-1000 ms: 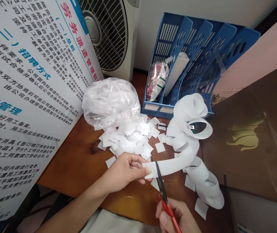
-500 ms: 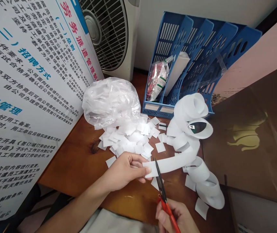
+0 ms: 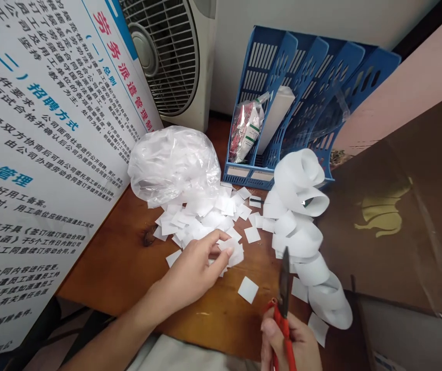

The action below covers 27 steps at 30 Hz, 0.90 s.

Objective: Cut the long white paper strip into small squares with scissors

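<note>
My left hand (image 3: 201, 263) is closed, thumb against fingers, on a small white paper piece (image 3: 226, 245) at the front of the pile of cut paper squares (image 3: 182, 221). My right hand (image 3: 294, 340) grips red-handled scissors (image 3: 283, 283) by the handles. The dark blades point away from me and look closed, with no paper between them. Right of the scissors lies a long, curling white paper strip (image 3: 301, 239), heaped in loose loops. Between my two hands, a single paper square (image 3: 248, 289) lies on the wooden table (image 3: 128, 268).
A clear plastic bag (image 3: 174, 165) full of white paper stands behind the pile. Farther back is a blue file rack (image 3: 259, 175) holding a packet (image 3: 247, 129) and a white box (image 3: 277, 118). A printed board (image 3: 50, 170) borders the left; a brown box (image 3: 383, 226) stands right.
The strip's end, formerly between the blades and in my left hand, has dropped back to the loops. My left hand has moved slightly left with a cut piece; the scissors have moved right and closed.
</note>
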Available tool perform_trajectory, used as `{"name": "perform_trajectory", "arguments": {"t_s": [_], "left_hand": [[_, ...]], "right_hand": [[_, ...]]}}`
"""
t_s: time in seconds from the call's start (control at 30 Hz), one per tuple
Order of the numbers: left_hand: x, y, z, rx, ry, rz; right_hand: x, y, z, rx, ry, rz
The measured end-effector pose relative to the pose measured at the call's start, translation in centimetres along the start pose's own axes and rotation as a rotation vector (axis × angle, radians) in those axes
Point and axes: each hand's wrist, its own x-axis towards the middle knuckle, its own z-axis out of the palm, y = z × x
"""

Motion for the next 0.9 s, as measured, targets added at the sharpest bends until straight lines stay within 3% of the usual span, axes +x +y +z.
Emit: {"name": "perform_trajectory", "arguments": {"t_s": [0.13, 0.27, 0.47, 0.63, 0.73, 0.9], "left_hand": [[1.3, 1.1, 0.3, 0.403, 0.101, 0.297], [3.4, 1.6, 1.6, 0.537, 0.175, 0.491], [7.7, 1.9, 4.2, 0.475, -0.129, 0.599], [10.4, 1.2, 5.7, 0.475, -0.225, 0.626], [10.0, 1.6, 5.3, 0.45, -0.244, 0.627], [6.2, 2.9, 3.3, 0.348, -0.271, 0.623]], "right_hand": [[0.6, 0.6, 0.4, 0.204, 0.269, -0.17], [1.5, 1.6, 0.9, 0.349, 0.328, -0.298], [1.7, 2.2, 1.2, 0.382, 0.351, -0.392], [1.4, 1.7, 1.1, 0.395, 0.347, -0.372], [1.3, 1.3, 1.2, 0.426, 0.353, -0.378], [1.9, -0.2, 1.1, 0.429, 0.45, -0.455]]}}
